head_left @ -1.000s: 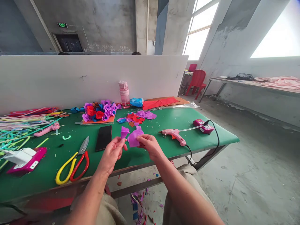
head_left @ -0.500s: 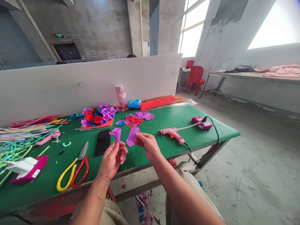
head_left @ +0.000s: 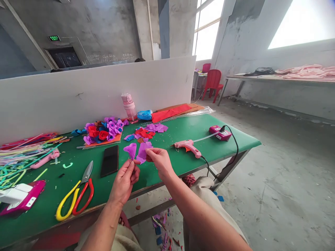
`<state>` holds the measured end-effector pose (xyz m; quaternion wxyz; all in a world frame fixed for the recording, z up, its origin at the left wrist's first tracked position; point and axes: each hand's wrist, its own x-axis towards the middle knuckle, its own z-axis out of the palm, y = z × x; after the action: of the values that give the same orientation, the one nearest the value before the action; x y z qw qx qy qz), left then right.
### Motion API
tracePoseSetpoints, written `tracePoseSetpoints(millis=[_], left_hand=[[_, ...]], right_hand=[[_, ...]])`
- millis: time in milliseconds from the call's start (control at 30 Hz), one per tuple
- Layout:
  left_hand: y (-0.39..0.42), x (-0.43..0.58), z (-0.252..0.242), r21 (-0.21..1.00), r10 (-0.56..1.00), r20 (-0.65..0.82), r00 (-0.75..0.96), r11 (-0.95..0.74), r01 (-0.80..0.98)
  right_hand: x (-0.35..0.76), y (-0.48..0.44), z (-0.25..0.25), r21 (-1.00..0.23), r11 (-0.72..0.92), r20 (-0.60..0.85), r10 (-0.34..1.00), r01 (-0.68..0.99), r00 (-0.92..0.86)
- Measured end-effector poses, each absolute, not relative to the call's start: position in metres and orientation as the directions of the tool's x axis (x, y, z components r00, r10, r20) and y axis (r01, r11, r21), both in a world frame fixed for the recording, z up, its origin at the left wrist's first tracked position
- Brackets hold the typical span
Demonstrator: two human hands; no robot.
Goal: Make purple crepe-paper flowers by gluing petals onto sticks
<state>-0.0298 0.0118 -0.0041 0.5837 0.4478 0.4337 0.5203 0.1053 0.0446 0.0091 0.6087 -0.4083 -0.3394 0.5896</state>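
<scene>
Between thumb and fingers, my left hand (head_left: 127,177) pinches the base of a purple paper flower (head_left: 130,150) with a flared top. My right hand (head_left: 159,161) grips the right edge of a flat purple paper petal (head_left: 142,152). Flower and petal are side by side, close together, above the green table (head_left: 167,167). Beyond them lies a pile of loose purple, red and blue paper pieces (head_left: 148,132). A pink hot glue gun (head_left: 188,146) rests right of my hands, a clear glue stick in its back. A black phone (head_left: 109,161) lies to the left.
Scissors (head_left: 83,190) with yellow and red handles lie at the left front. Finished paper flowers (head_left: 104,131) are heaped behind the phone, near a pink bottle (head_left: 129,107). Magenta power sockets (head_left: 220,133) and a cable sit at the right. A white board (head_left: 104,87) borders the back.
The petal in my right hand has come nearer to the flower in my left. The whole view has shifted slightly, so the table things appear further left.
</scene>
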Motion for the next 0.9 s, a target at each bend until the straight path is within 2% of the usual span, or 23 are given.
tracePoseSetpoints(millis=[267,600,900], left_hand=[[0.012,-0.020,-0.008,0.965,1.000,-0.026,0.011,0.028,-0.262],[0.014,-0.014,-0.013,0.952,1.000,-0.027,0.004,0.027,-0.304],[0.013,-0.011,-0.010,0.946,0.997,-0.053,-0.056,0.032,-0.322]], right_hand=[[0.105,0.043,0.012,-0.908,-0.033,-0.071,0.995,-0.419,0.076],[0.098,0.046,-0.004,-0.958,0.077,0.047,0.992,-0.277,0.113],[0.098,0.047,-0.004,-0.956,0.066,0.034,0.993,-0.285,0.114]])
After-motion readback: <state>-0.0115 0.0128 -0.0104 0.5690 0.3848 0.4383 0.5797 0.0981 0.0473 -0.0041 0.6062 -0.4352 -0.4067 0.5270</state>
